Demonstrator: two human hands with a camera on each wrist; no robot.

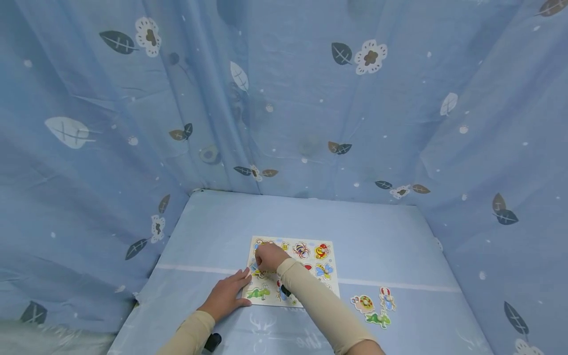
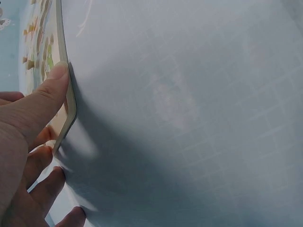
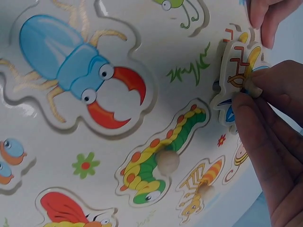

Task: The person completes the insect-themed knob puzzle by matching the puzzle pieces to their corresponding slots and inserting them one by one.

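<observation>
A wooden insect puzzle board (image 1: 271, 301) lies flat on the table. My right hand (image 1: 270, 257) is over its left part. In the right wrist view, thumb and fingers pinch the wooden knob (image 3: 254, 90) of an insect piece (image 3: 232, 61) with yellow and blue parts. That piece is tilted at its matching picture; whether it touches the board I cannot tell. My left hand (image 1: 227, 295) rests at the near left corner, thumb on the near edge, fingers along the left edge. Close to the right hand, a knobbed caterpillar piece (image 3: 142, 175) sits in its recess.
Three loose pieces lie right of the board: a snail (image 1: 363, 303), a red-and-blue beetle (image 1: 387, 299) and a green insect (image 1: 379, 319). A stag beetle picture (image 3: 52, 47) shows in a bare recess. Blue patterned curtains (image 1: 301, 98) enclose the table (image 1: 355, 222).
</observation>
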